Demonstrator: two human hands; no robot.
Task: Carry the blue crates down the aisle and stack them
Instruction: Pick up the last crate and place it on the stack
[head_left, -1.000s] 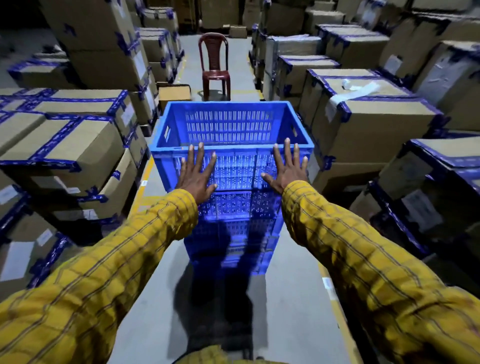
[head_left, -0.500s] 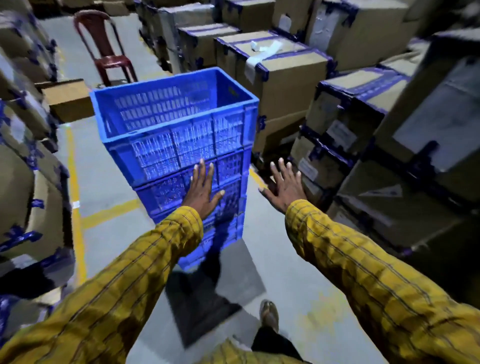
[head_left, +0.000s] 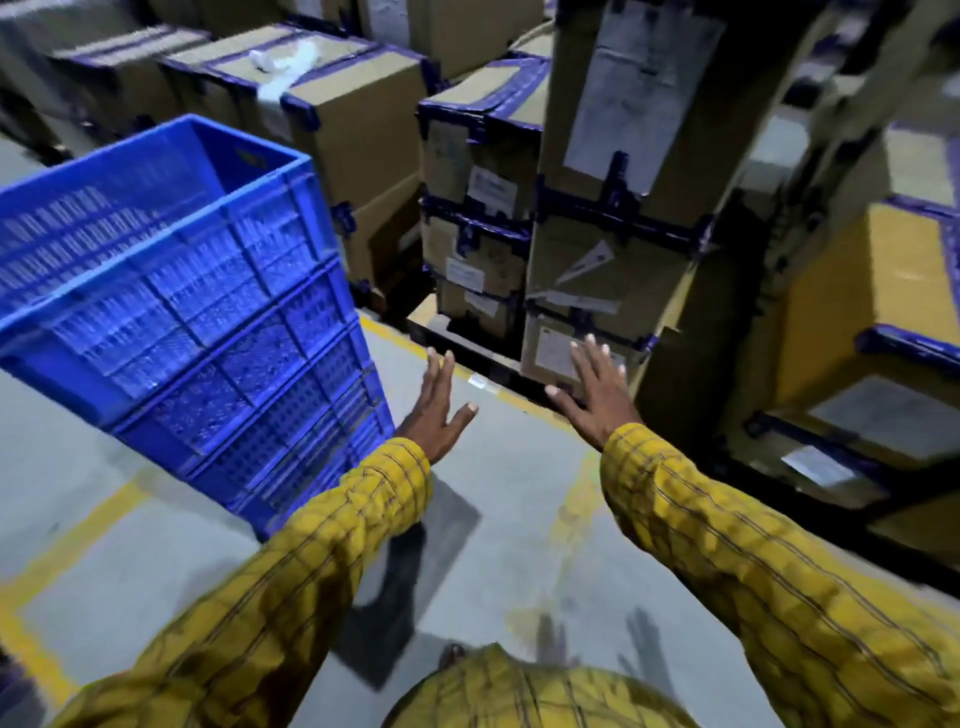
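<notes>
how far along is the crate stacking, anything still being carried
Done: a stack of blue crates stands on the aisle floor, the top one open and looking empty. In hand: nothing; the left hand and right hand are both open with fingers spread, off the stack, beside the cardboard boxes. Left: no loose crate shows in this view, so I cannot tell whether more remain to fetch.

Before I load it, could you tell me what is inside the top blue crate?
The top blue crate shows only its own slatted inner walls; nothing is seen inside. Its floor is hidden by the near wall. Both hands, left hand and right hand, are off it.
</notes>
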